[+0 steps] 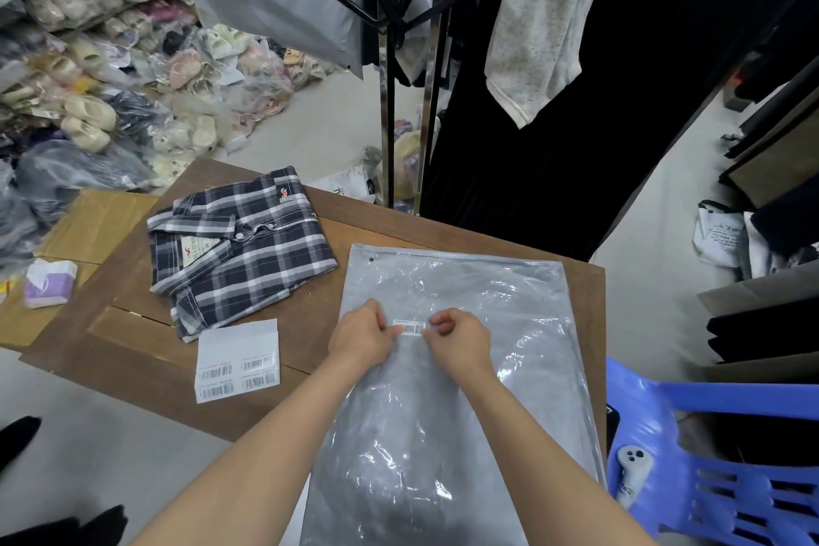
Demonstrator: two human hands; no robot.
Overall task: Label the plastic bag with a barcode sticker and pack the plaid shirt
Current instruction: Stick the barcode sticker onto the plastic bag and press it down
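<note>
The barcode sticker [408, 328] sits just below the centre of the frame, stretched flat between both hands over the upper middle of the plastic bag [447, 390]; the left hand [361, 339] pinches its left end between thumb and fingertips, and the right hand [461, 339] pinches its right end the same way, so both grips are closed on the sticker; whether it already touches the film cannot be told. The bag lies flat on the wooden table [376, 217], its sealed strip towards the top of the frame and its lower end overhanging the near edge; it looks empty, so packing is not yet done. To do this step well, it seems best to keep the sticker taut and level, lay one end down first and smooth across to the other, so no wrinkle or bubble crosses the bars; the glossy film is creased, so pressing on a flat patch should help. The plaid shirt [239, 248] lies folded left of centre on the table, near the bag but apart from it; below it a sheet of barcode labels [237, 361] rests near the table's left edge; a blue plastic chair [709, 457] stands at lower right.
</note>
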